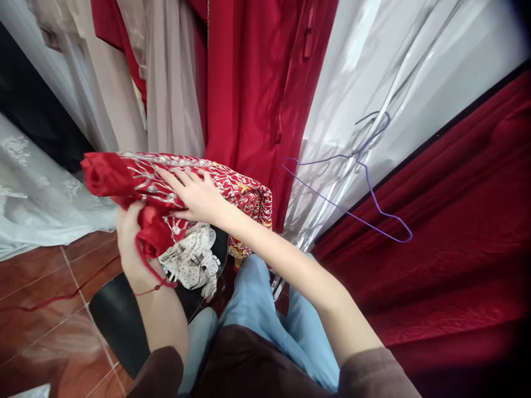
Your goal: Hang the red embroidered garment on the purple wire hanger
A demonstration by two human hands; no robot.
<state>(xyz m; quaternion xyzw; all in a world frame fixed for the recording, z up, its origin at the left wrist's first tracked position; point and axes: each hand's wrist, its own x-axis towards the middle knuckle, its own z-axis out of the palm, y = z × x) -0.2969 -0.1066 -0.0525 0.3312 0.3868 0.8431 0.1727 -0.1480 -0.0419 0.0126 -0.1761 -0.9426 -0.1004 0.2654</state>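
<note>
A red garment (244, 190) with silver and gold embroidery is bunched in front of me, its plain red cloth ends bulging at the left. My left hand (129, 235) is closed on the red cloth from below, its fingertips partly hidden in the folds. Spread fingers of my right hand (199, 196) lie flat over the embroidered side. Below the garment, a white cloth with dark dots (193, 260) rests on a black seat (120, 315). A thin red cord hangs over my left wrist.
A purple wire hanger (352, 213) hangs at the right before white fabric (340, 110). Behind the garment hangs a long red cloth (257, 83); beige dresses (170, 77) and white lace (41, 188) are left. A dark red drape (464, 237) covers the right side. The floor is red tile (45, 287).
</note>
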